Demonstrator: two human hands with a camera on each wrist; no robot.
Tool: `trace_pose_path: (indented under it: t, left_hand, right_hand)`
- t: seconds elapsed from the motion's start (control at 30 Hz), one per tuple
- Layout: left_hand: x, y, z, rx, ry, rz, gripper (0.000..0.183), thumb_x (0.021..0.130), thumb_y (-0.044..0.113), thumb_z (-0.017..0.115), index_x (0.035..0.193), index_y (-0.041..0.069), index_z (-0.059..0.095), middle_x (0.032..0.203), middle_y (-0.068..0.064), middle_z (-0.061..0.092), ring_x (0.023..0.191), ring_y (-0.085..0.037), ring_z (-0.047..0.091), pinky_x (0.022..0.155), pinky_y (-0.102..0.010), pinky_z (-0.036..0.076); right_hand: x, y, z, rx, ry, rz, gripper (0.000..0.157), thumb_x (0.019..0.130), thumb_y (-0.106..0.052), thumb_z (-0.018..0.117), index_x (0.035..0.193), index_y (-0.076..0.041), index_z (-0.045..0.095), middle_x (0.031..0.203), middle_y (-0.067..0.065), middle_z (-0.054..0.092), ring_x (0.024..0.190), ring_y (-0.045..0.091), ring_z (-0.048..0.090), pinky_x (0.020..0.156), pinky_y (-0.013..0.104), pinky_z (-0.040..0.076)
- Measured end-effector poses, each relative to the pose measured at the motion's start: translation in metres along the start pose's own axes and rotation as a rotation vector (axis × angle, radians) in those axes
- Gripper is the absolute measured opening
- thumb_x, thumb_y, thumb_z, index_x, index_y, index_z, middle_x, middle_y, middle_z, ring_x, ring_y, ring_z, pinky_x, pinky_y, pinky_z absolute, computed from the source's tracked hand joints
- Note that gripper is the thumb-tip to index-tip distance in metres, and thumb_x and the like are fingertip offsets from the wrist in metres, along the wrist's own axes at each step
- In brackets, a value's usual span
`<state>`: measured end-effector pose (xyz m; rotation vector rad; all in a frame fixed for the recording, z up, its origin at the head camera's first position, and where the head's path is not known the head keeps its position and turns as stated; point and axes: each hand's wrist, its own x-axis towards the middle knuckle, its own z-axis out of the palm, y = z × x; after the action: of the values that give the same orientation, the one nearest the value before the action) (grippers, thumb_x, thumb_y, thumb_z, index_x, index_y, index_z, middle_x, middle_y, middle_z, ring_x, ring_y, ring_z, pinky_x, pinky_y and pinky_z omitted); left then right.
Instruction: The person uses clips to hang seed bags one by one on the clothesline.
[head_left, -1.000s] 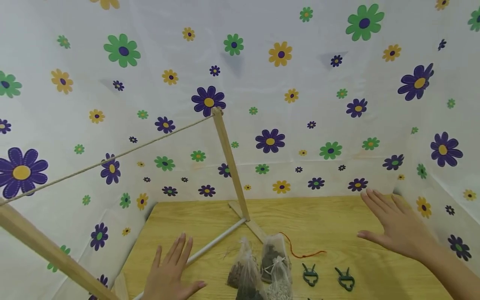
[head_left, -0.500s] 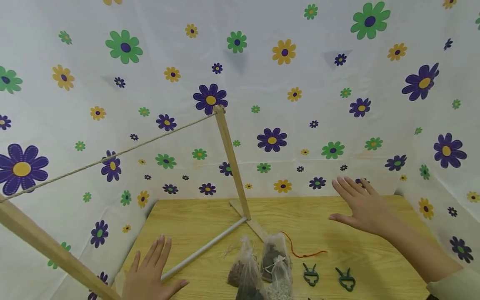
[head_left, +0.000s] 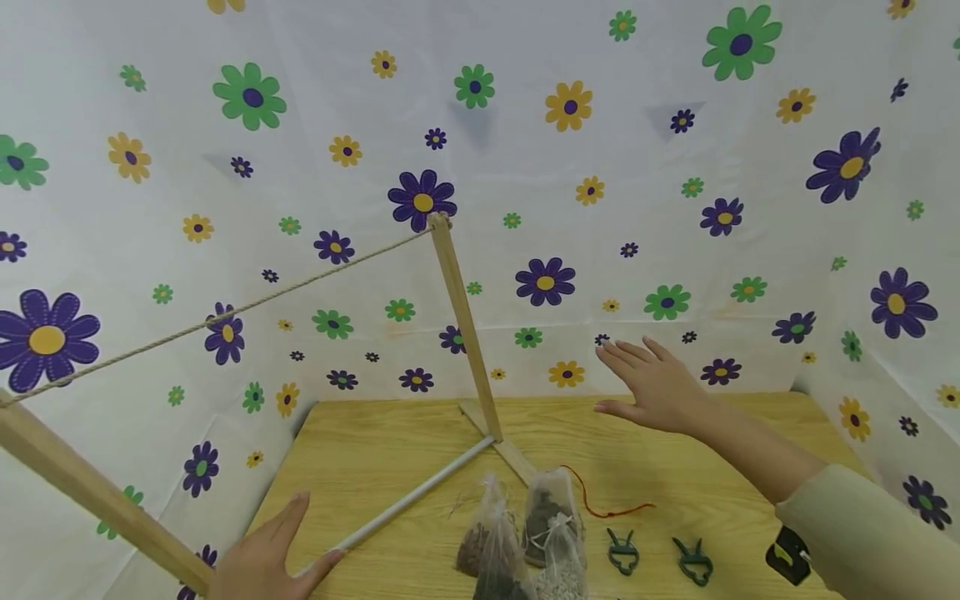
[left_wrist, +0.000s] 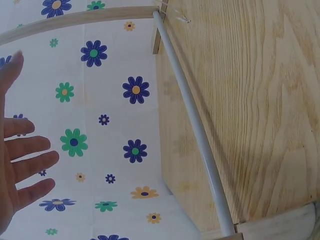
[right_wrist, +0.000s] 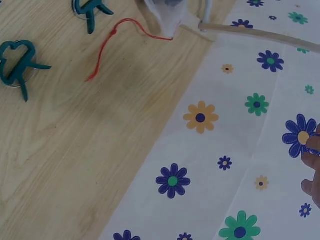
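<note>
My left hand (head_left: 258,558) hovers at the lower left with thumb and fingers spread, holding nothing. It overlaps the near end of a grey rod (head_left: 420,497) in the head view; the left wrist view shows its fingers (left_wrist: 35,167) apart from that rod. Held out over the table's right half, my right hand (head_left: 656,392) has straight fingers and grips nothing. Several sheer drawstring bags stand at front centre, including one with dark lumps (head_left: 546,512) and one with pale gravel (head_left: 564,567). Right of them lie two dark green clips, a nearer-centre clip (head_left: 622,552) and an outer clip (head_left: 694,564).
The rod joins a wooden frame with a far post (head_left: 465,333) and a near post (head_left: 97,492). A rope (head_left: 247,308) stretches between their tops. A red cord (head_left: 592,504) trails from a bag on the wooden table (head_left: 360,425). Flowered cloth (head_left: 495,167) surrounds the table.
My right hand has swept left across the table, bringing its sleeve into view. My left hand has moved left and down and turned. The bags, clips and frame stay put.
</note>
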<state>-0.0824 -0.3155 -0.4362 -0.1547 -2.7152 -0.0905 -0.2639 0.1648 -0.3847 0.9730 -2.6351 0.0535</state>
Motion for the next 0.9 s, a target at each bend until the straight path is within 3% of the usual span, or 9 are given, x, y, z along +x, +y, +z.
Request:
trace_pose_path:
  t: [0.07, 0.17, 0.3, 0.37, 0.47, 0.63, 0.77, 0.9]
  left_hand:
    - [0.000, -0.002, -0.006, -0.018, -0.009, -0.007, 0.085, 0.068, 0.060, 0.073, 0.119, -0.006, 0.061, 0.098, -0.022, 0.069, 0.076, -0.034, 0.068, 0.054, -0.038, 0.053]
    - [0.005, -0.006, -0.017, -0.073, -0.207, -0.112, 0.084, 0.075, 0.058, 0.069, 0.122, -0.010, 0.056, 0.092, -0.019, 0.070, 0.074, -0.032, 0.068, 0.056, -0.038, 0.052]
    - [0.013, -0.017, -0.025, -0.108, -0.523, -0.301, 0.084, 0.083, 0.062, 0.057, 0.123, -0.012, 0.053, 0.089, -0.011, 0.069, 0.076, -0.025, 0.065, 0.064, -0.041, 0.053]
    - [0.013, -0.022, -0.025, -0.097, -0.593, -0.360, 0.085, 0.084, 0.066, 0.052, 0.118, -0.011, 0.055, 0.085, -0.007, 0.066, 0.073, -0.022, 0.061, 0.063, -0.040, 0.052]
    - [0.010, -0.028, -0.023, -0.111, -0.636, -0.402, 0.081, 0.083, 0.067, 0.051, 0.108, -0.009, 0.058, 0.080, -0.003, 0.060, 0.069, -0.018, 0.056, 0.061, -0.037, 0.049]
    - [0.000, -0.036, -0.023, -0.091, -0.623, -0.414, 0.071, 0.079, 0.070, 0.054, 0.091, 0.000, 0.057, 0.076, -0.002, 0.052, 0.066, -0.016, 0.048, 0.057, -0.031, 0.041]
    - [-0.013, -0.035, -0.026, 0.038, -0.414, -0.397, 0.069, 0.071, 0.073, 0.061, 0.082, 0.005, 0.056, 0.071, -0.002, 0.050, 0.063, -0.018, 0.045, 0.055, -0.030, 0.037]
    - [-0.021, -0.035, -0.029, 0.100, -0.300, -0.517, 0.078, 0.059, 0.075, 0.070, 0.082, 0.002, 0.059, 0.067, -0.004, 0.049, 0.063, -0.021, 0.046, 0.060, -0.036, 0.035]
  right_hand:
    - [0.010, -0.005, -0.001, -0.008, 0.022, -0.024, 0.079, 0.087, -0.063, 0.049, 0.139, -0.003, 0.045, 0.139, 0.015, 0.050, 0.129, 0.033, 0.045, 0.109, 0.053, 0.027]
    - [0.025, -0.011, -0.003, 0.007, 0.045, -0.041, 0.074, 0.087, -0.059, 0.053, 0.134, -0.002, 0.051, 0.132, 0.015, 0.056, 0.124, 0.033, 0.050, 0.106, 0.051, 0.033]
    - [0.042, -0.018, -0.003, 0.058, 0.040, -0.035, 0.066, 0.086, -0.055, 0.058, 0.122, 0.001, 0.059, 0.117, 0.015, 0.064, 0.110, 0.033, 0.059, 0.096, 0.047, 0.045]
    - [0.048, -0.020, -0.002, 0.079, 0.033, -0.035, 0.062, 0.086, -0.053, 0.060, 0.116, 0.002, 0.062, 0.110, 0.015, 0.066, 0.103, 0.032, 0.061, 0.091, 0.044, 0.048]
    - [0.056, -0.022, 0.001, 0.097, 0.040, -0.062, 0.058, 0.086, -0.052, 0.061, 0.108, 0.002, 0.063, 0.102, 0.014, 0.066, 0.095, 0.029, 0.061, 0.086, 0.041, 0.050]
    - [0.064, -0.023, 0.008, 0.071, 0.136, -0.155, 0.059, 0.086, -0.055, 0.059, 0.101, 0.002, 0.062, 0.093, 0.013, 0.064, 0.086, 0.026, 0.058, 0.082, 0.039, 0.049]
    - [0.072, -0.027, 0.011, 0.062, 0.228, -0.202, 0.060, 0.085, -0.057, 0.059, 0.096, 0.003, 0.061, 0.087, 0.013, 0.062, 0.081, 0.027, 0.057, 0.079, 0.040, 0.048]
    - [0.083, -0.034, 0.016, 0.058, 0.241, -0.207, 0.060, 0.082, -0.056, 0.063, 0.098, 0.002, 0.060, 0.088, 0.012, 0.062, 0.083, 0.027, 0.058, 0.080, 0.040, 0.048]
